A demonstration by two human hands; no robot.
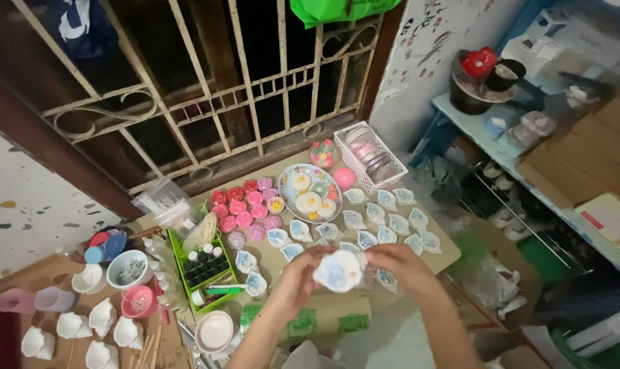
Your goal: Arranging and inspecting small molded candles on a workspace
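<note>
Head view. The left hand [293, 283] and right hand [399, 266] together hold a white shell-shaped mould [339, 270] above the table [441, 254], fingers of both hands curled and pressed against its sides. Behind it lie rows of pale blue-white shell pieces [385, 222], a group of pink and red round candles [245, 205] and a patterned plate [286, 195] bearing flower-shaped pieces. A green tray [177, 254] of small dark bottles stands to the left, beside a white basket [392, 171] further back
</note>
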